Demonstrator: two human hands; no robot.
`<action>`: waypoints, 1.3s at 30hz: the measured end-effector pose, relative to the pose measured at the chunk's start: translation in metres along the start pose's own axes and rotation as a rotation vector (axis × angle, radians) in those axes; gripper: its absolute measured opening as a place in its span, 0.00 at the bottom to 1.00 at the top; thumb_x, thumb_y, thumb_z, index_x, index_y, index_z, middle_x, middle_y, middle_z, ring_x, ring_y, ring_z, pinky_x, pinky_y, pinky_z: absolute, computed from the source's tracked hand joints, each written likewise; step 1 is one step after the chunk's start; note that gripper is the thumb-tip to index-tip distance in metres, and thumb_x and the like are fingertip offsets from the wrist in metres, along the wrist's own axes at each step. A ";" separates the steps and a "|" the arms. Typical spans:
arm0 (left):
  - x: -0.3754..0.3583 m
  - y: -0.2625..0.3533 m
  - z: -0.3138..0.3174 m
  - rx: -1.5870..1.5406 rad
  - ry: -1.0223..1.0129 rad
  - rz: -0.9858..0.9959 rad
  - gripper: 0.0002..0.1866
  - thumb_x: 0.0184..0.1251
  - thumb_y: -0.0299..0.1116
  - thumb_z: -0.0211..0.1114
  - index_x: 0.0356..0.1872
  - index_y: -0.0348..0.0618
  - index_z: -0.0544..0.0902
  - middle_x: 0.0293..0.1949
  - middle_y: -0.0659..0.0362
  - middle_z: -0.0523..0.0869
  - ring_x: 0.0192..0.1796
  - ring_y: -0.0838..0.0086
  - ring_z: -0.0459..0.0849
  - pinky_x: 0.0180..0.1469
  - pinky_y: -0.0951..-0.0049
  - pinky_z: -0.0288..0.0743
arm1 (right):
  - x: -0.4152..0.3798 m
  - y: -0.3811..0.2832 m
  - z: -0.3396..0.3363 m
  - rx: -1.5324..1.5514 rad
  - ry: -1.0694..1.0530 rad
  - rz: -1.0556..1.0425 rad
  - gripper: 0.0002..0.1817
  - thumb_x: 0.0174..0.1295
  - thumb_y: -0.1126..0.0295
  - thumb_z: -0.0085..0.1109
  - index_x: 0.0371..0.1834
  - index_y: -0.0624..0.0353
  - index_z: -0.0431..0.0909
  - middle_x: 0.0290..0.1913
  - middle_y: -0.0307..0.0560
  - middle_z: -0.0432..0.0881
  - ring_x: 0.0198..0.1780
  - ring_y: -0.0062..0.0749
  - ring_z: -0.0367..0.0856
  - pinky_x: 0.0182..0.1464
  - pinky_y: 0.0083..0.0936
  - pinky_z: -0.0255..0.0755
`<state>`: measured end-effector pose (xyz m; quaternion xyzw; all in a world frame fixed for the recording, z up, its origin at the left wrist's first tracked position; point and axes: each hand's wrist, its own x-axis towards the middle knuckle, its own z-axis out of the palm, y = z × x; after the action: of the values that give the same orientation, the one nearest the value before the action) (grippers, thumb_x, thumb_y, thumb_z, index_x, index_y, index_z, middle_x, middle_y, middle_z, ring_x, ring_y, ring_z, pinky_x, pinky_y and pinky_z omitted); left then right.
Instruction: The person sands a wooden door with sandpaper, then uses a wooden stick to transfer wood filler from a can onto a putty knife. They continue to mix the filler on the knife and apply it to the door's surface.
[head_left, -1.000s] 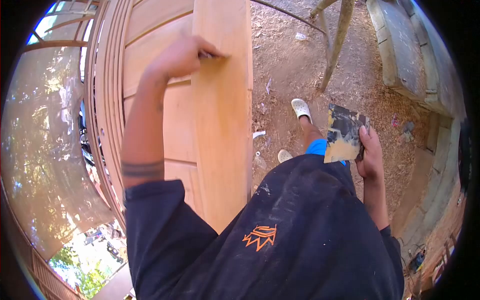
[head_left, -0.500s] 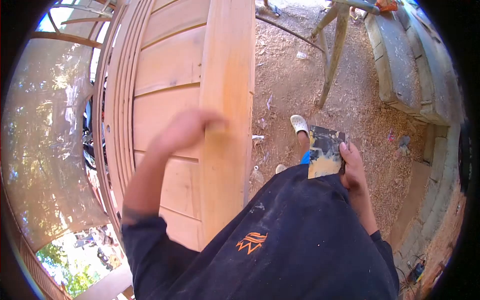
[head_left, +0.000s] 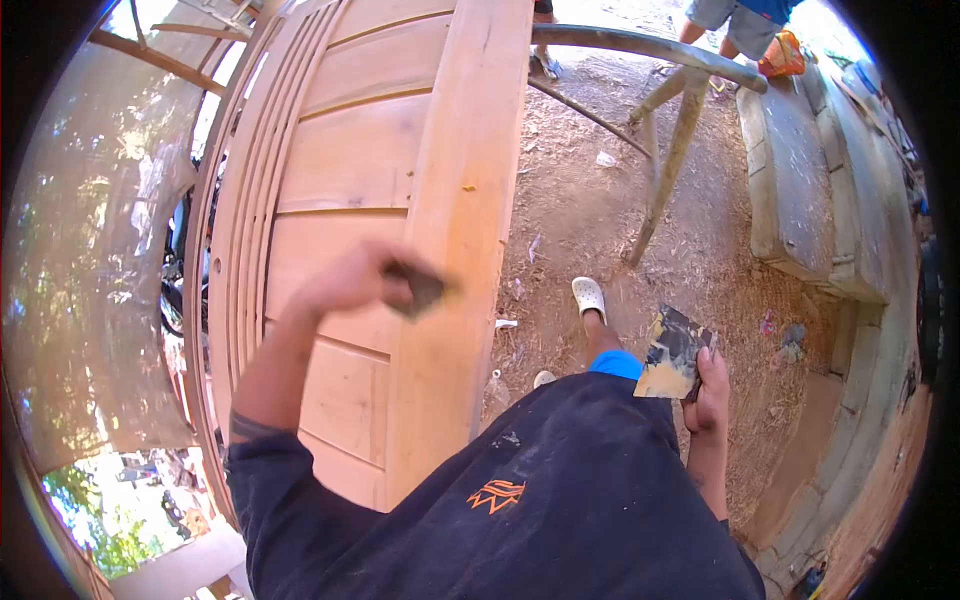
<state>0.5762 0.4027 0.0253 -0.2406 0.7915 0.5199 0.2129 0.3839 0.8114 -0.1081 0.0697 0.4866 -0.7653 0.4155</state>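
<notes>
Tan filler [head_left: 662, 380] is apparently being worked onto a wooden door [head_left: 370, 150], left of centre; flat, even pressure seems called for next. A dark, blurred tool [head_left: 424, 290] is gripped in the narrowly closed left hand [head_left: 355, 278] at mid-frame, contact with the door unclear; at right, a smeared board [head_left: 672, 348] is held by its edge in the right hand [head_left: 709, 390].

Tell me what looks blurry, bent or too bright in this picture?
Head view: the left hand and the dark flat tool it holds are smeared, probably by motion; the right hand and its stained board look sharper. Head view: the long wooden strips curve from wide-angle distortion, the corners go black, and the lower-left background is washed out.
</notes>
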 end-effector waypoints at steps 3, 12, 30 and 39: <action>0.026 -0.036 -0.070 -0.240 0.566 -0.044 0.23 0.50 0.18 0.65 0.50 0.36 0.74 0.40 0.56 0.82 0.40 0.72 0.83 0.46 0.71 0.79 | 0.015 -0.005 0.007 -0.042 -0.027 0.031 0.17 0.70 0.66 0.43 0.56 0.65 0.67 0.48 0.47 0.78 0.46 0.30 0.80 0.50 0.30 0.75; 0.085 -0.096 -0.128 -0.440 0.423 -0.240 0.21 0.47 0.24 0.69 0.46 0.39 0.76 0.36 0.60 0.82 0.38 0.73 0.81 0.49 0.72 0.75 | 0.048 -0.033 0.025 -0.077 0.026 0.010 0.17 0.71 0.66 0.41 0.57 0.64 0.66 0.49 0.48 0.78 0.47 0.32 0.80 0.51 0.30 0.75; 0.093 -0.042 -0.091 -0.429 0.371 -0.191 0.16 0.46 0.23 0.71 0.37 0.42 0.76 0.31 0.63 0.80 0.35 0.78 0.80 0.40 0.76 0.76 | 0.139 -0.068 0.082 -0.189 -0.182 0.160 0.16 0.72 0.65 0.40 0.55 0.65 0.67 0.48 0.46 0.78 0.45 0.27 0.80 0.49 0.27 0.76; 0.113 -0.006 -0.050 -0.394 0.420 -0.288 0.15 0.46 0.21 0.70 0.35 0.41 0.76 0.30 0.64 0.79 0.34 0.79 0.79 0.40 0.77 0.75 | 0.199 -0.028 0.105 -0.275 -0.256 0.261 0.16 0.70 0.65 0.45 0.52 0.65 0.70 0.44 0.43 0.79 0.42 0.25 0.79 0.47 0.24 0.74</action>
<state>0.4862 0.3364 -0.0270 -0.4888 0.6599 0.5669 0.0658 0.2670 0.6185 -0.1365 -0.0227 0.5166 -0.6340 0.5750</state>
